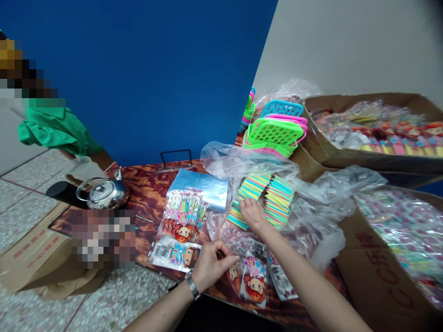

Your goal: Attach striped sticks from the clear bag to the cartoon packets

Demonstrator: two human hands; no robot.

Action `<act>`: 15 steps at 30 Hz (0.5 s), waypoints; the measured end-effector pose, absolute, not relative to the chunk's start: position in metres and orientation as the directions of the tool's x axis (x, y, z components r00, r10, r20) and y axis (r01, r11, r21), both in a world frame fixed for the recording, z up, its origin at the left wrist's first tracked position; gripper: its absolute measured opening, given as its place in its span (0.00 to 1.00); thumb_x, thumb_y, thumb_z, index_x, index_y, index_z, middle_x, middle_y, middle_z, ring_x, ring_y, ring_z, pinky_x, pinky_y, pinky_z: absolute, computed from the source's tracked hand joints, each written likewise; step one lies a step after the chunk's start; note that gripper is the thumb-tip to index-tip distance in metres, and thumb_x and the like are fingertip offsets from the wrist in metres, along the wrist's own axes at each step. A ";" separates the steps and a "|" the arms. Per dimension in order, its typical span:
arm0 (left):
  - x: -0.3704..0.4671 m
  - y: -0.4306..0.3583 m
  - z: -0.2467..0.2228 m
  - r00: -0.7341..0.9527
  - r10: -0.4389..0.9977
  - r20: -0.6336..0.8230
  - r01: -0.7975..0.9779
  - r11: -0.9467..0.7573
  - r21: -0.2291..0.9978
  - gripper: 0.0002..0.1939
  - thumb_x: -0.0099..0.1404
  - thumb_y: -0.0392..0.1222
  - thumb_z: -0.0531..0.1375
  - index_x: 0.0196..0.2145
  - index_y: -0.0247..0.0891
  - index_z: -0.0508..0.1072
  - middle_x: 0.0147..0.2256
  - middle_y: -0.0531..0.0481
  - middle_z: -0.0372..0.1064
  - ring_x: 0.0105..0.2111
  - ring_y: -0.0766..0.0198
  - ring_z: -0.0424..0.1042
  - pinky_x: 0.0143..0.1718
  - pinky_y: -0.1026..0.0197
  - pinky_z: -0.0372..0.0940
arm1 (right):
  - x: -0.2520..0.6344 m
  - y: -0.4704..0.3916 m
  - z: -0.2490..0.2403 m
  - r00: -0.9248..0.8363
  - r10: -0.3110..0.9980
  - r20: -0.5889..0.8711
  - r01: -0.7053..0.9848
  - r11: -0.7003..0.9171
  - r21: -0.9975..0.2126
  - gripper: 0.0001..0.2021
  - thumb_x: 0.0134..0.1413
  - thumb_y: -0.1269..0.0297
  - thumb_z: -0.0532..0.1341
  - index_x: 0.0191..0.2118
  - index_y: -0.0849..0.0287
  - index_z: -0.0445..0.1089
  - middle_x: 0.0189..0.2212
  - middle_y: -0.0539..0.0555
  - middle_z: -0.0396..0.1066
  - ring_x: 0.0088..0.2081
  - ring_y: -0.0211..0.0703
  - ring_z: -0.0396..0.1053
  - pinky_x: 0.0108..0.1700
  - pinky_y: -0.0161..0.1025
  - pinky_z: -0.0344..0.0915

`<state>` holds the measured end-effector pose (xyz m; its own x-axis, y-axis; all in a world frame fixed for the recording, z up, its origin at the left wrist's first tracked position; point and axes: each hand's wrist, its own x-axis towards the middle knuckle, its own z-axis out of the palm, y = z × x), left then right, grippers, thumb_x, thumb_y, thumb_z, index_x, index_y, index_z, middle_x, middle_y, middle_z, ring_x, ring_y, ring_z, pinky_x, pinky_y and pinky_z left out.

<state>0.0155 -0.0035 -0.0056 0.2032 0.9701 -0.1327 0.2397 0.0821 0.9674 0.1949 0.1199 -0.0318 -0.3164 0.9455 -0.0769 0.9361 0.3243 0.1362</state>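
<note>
While left hand [211, 265] pinches a cartoon packet [254, 281], right hand [254, 215] spread on striped stack [263, 198].

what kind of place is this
Probably a small packing or stockroom corner: cardboard boxes full of wrapped goods, stacked plastic baskets, and cartoon packets on a low table on a tiled floor.
</note>
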 end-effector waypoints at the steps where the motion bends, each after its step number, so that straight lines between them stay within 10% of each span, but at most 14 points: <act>1: 0.016 -0.003 -0.006 0.204 0.970 -0.131 0.237 0.081 0.968 0.13 0.53 0.44 0.63 0.21 0.33 0.67 0.22 0.50 0.69 0.23 0.67 0.65 0.27 0.67 0.60 | 0.194 0.120 -0.031 -0.314 0.946 -0.078 0.938 0.321 0.127 0.10 0.55 0.77 0.49 0.37 0.65 0.65 0.35 0.61 0.66 0.41 0.49 0.61 0.39 0.42 0.56; 15: 0.014 -0.001 0.001 0.176 0.974 -0.139 0.235 0.096 0.967 0.12 0.53 0.44 0.63 0.21 0.33 0.67 0.21 0.51 0.67 0.22 0.68 0.63 0.25 0.67 0.58 | 0.208 0.120 -0.016 -0.269 0.957 -0.110 0.939 0.235 -0.250 0.05 0.60 0.68 0.47 0.36 0.60 0.59 0.28 0.55 0.70 0.31 0.42 0.69 0.32 0.35 0.58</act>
